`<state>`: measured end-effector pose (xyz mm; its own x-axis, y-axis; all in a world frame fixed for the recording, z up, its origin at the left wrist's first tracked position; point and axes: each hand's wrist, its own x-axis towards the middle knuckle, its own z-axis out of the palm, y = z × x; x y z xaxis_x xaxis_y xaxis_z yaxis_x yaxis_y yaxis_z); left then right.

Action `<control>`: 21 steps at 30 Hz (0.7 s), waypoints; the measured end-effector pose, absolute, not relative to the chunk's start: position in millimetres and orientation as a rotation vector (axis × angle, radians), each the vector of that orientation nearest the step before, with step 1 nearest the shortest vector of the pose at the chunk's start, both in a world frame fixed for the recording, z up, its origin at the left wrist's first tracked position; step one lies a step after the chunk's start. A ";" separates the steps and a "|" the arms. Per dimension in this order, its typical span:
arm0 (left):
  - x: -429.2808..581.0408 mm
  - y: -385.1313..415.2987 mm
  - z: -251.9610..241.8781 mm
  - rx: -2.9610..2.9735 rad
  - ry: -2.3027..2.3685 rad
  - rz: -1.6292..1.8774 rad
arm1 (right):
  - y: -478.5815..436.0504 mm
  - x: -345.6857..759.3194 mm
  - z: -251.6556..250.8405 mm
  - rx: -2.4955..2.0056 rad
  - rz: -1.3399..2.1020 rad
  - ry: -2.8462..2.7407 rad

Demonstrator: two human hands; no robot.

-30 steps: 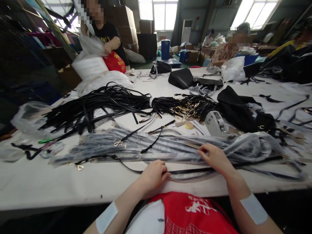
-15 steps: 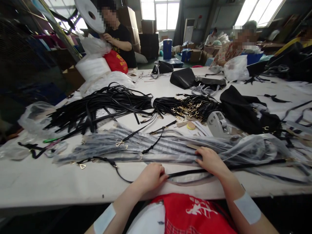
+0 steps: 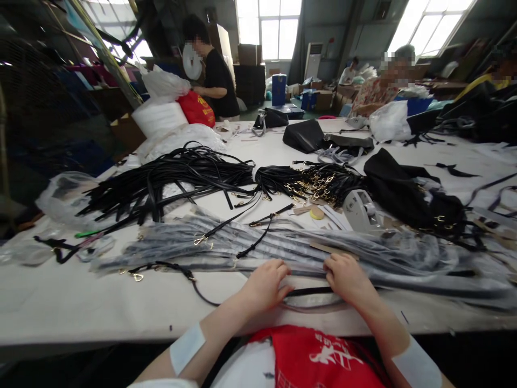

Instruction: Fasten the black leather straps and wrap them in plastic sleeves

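Observation:
A thin black strap [image 3: 311, 291] lies along the near edge of the white table [image 3: 81, 307]. My left hand [image 3: 266, 285] rests on its left part with the fingers curled down on it. My right hand [image 3: 347, 277] presses on the strap and on the clear plastic sleeve [image 3: 363, 258] around it, fingers bent. The strap's left end trails off to a gold clasp [image 3: 137, 277]. Behind my hands lies a long pile of straps packed in clear sleeves [image 3: 250, 242].
A big bundle of black straps [image 3: 173, 178] with gold clasps [image 3: 311, 183] crosses the table's middle. A grey tape dispenser [image 3: 359, 207], black bags [image 3: 404, 186] and plastic bags [image 3: 64, 194] lie around. Other people stand and sit at the far side.
My hands have drawn closer together; the right hand slid left along the strap and the left hand moved slightly up. The person at the far left has turned away.

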<state>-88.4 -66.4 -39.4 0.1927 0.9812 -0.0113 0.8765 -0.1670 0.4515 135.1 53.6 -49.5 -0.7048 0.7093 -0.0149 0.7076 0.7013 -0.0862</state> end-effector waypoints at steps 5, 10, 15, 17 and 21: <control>-75.3 -55.7 -29.8 2.208 1.697 0.472 | 46.6 136.7 -33.8 -1.055 0.213 -2.851; -72.8 -53.6 -27.9 2.260 1.631 0.458 | 47.5 144.9 -59.1 -1.362 0.024 -2.831; -77.5 -54.9 -29.5 2.254 1.638 0.447 | 52.7 156.3 -71.7 -1.454 -0.016 -2.832; -78.8 -54.2 -30.6 2.245 1.648 0.444 | 55.4 160.0 -66.8 -1.400 0.021 -2.855; -75.6 -51.2 -31.3 2.220 1.678 0.484 | 56.7 165.6 -52.8 -1.309 0.103 -2.867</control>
